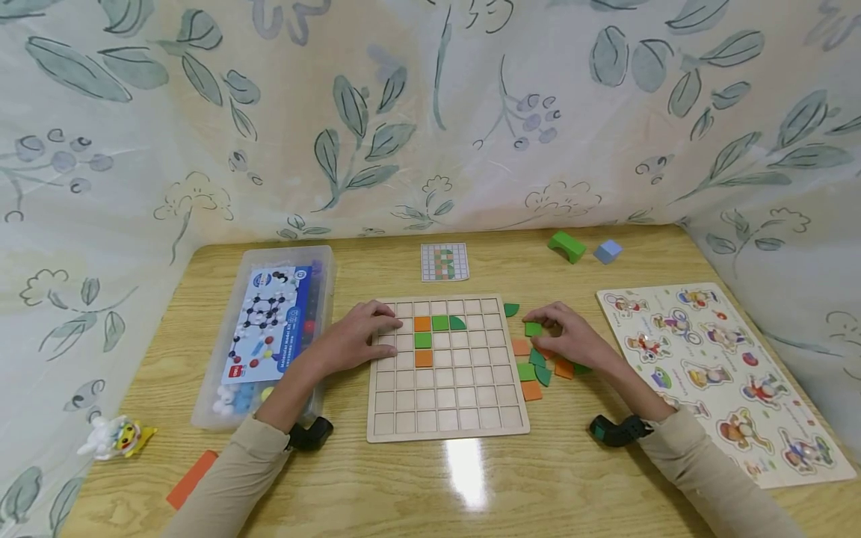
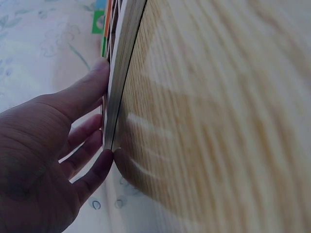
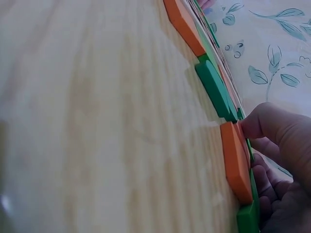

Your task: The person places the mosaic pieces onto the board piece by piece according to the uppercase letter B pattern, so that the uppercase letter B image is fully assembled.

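A wooden grid board [image 1: 471, 381] lies at the middle of the table. My left hand [image 1: 359, 334] rests on its left edge, thumb and fingers spread; in the left wrist view the fingertips touch the board's side [image 2: 116, 92]. Upper-left cells hold orange squares [image 1: 421, 323], light green squares [image 1: 440, 323] and a dark green quarter-circle tile [image 1: 457, 323]. To the board's right, my right hand [image 1: 563, 332] curls over a loose tile pile, a light green square tile [image 1: 534, 329] between thumb and fingertips. Orange tiles [image 3: 236, 162] and a dark green tile [image 3: 215, 90] lie beside it.
A small pattern card [image 1: 445, 262] lies behind the board. A clear box of molecular model parts [image 1: 269, 321] stands left, a picture puzzle [image 1: 726, 373] right. Green [image 1: 567, 246] and blue [image 1: 608, 251] blocks sit at the back; a toy figure [image 1: 117, 438] and red block [image 1: 191, 480] at front left.
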A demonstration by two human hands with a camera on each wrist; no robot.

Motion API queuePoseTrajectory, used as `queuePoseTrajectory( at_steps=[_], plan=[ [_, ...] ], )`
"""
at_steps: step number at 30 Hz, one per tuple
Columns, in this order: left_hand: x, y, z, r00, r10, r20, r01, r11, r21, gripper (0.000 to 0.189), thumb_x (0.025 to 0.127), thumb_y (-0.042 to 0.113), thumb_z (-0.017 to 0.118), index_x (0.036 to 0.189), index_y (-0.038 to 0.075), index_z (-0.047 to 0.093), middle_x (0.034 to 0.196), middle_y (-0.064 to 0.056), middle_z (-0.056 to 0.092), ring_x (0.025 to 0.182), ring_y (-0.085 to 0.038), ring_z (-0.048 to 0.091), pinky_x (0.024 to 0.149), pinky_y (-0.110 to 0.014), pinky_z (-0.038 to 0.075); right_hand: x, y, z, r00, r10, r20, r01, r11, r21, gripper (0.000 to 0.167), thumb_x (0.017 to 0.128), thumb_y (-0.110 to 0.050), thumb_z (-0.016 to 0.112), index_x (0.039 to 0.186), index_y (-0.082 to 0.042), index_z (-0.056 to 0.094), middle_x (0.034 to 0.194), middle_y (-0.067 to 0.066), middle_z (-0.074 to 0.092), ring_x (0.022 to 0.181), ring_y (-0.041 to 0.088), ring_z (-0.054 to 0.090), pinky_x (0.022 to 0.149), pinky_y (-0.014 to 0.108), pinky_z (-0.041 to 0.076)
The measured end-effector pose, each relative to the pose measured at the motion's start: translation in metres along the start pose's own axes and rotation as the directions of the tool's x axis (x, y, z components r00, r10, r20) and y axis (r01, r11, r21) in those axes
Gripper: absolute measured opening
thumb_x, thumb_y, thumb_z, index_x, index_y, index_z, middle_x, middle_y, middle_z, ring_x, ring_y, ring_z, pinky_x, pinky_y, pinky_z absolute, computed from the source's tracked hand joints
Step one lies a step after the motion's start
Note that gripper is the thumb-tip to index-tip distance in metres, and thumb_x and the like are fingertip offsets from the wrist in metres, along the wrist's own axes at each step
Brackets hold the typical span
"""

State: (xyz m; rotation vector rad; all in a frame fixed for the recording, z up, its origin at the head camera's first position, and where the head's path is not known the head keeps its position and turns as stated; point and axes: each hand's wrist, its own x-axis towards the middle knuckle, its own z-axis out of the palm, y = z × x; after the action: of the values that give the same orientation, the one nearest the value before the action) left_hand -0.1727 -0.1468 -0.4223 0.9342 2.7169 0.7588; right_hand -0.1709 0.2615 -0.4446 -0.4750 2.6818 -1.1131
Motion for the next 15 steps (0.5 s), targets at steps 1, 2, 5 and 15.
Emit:
queuePoseTrajectory(
  at_steps=[1, 2, 5, 15],
  plan=[
    [0.000, 0.000, 0.000, 1.000, 0.000, 0.000, 0.000, 1.000, 0.000, 0.046, 0.089, 0.033, 0.070, 0.130, 0.012, 0.063, 0.132, -0.007, 0.053, 0.121, -0.025, 0.049, 0.100, -0.045, 0.044, 0.000, 0.000, 0.000, 1.000, -0.005, -0.003, 0.005, 1.000, -0.006, 0.030, 0.089, -0.011, 0.068, 0.119, -0.006, 0.065, 0.111, 0.012, 0.056, 0.094, 0.018, 0.047, 0.082, 0.029, 0.042],
    [0.000, 0.000, 0.000, 1.000, 0.000, 0.000, 0.000, 1.000, -0.001, 0.046, 0.089, 0.033, 0.070, 0.129, 0.012, 0.063, 0.132, -0.007, 0.053, 0.120, -0.025, 0.049, 0.100, -0.045, 0.044, 0.001, 0.000, 0.001, 1.000, -0.008, -0.006, 0.008, 1.000, -0.012, 0.030, 0.088, -0.010, 0.068, 0.118, -0.006, 0.065, 0.110, 0.012, 0.056, 0.093, 0.018, 0.047, 0.081, 0.029, 0.043],
    [0.000, -0.001, 0.000, 1.000, 0.001, -0.001, -0.001, 1.000, -0.003, 0.046, 0.089, 0.033, 0.070, 0.130, 0.012, 0.062, 0.132, -0.007, 0.053, 0.121, -0.025, 0.049, 0.100, -0.045, 0.044, 0.002, 0.000, 0.001, 1.000, -0.021, -0.023, 0.020, 0.999, -0.043, 0.030, 0.087, -0.010, 0.069, 0.116, -0.007, 0.066, 0.106, 0.010, 0.057, 0.091, 0.017, 0.048, 0.080, 0.028, 0.044],
    [0.000, -0.003, 0.001, 1.000, 0.023, -0.007, -0.023, 1.000, -0.001, 0.046, 0.089, 0.032, 0.070, 0.130, 0.011, 0.062, 0.131, -0.008, 0.053, 0.120, -0.026, 0.049, 0.099, -0.045, 0.045, -0.011, -0.027, 0.013, 0.991, -0.123, -0.046, 0.125, 0.990, 0.065, 0.031, 0.086, -0.009, 0.072, 0.116, -0.008, 0.066, 0.103, 0.007, 0.058, 0.089, 0.016, 0.050, 0.075, 0.025, 0.045]
  ],
)
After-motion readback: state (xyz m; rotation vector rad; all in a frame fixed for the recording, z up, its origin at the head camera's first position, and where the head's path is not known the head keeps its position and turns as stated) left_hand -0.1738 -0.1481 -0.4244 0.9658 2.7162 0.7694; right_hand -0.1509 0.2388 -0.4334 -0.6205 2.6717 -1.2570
